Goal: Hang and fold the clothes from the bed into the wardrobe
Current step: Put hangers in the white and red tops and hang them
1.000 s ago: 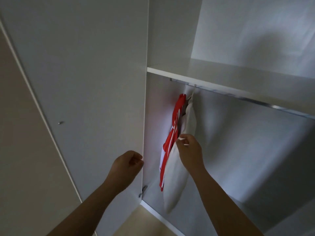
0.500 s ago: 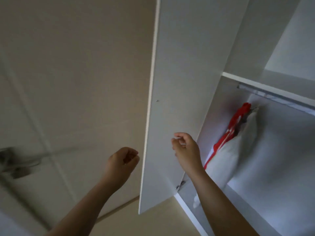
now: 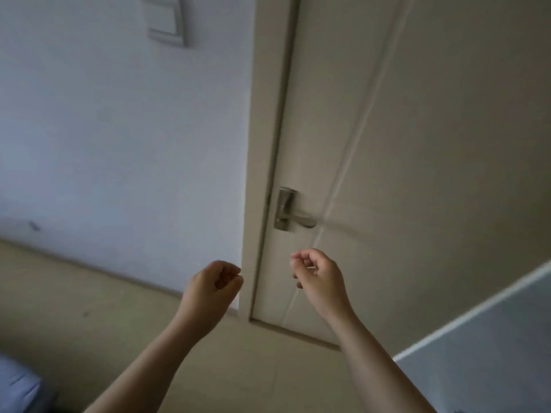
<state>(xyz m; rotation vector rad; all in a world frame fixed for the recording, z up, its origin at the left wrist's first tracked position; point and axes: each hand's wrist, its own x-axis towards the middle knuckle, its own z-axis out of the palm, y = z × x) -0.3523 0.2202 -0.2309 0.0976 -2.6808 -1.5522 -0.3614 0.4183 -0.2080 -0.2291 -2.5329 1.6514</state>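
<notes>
My left hand [image 3: 215, 286] and my right hand [image 3: 316, 277] are raised side by side in front of me, fingers loosely curled, and neither holds anything. Only the edge of the white wardrobe door [image 3: 477, 347] shows, at the lower right. The hanging clothes and the wardrobe's inside are out of view. A blue corner of the bed [image 3: 16, 386] shows at the bottom left, with no clothes visible on it.
A beige room door [image 3: 417, 144] with a metal lever handle [image 3: 290, 214] stands straight ahead, shut in its frame. To its left is a white wall with a light switch [image 3: 167, 22]. Beige floor [image 3: 89, 293] stretches out below the wall.
The view has swung left from the wardrobe to the room door. My right hand has let go of the white garment on the rail and come away with nothing in it. My left hand stays curled.
</notes>
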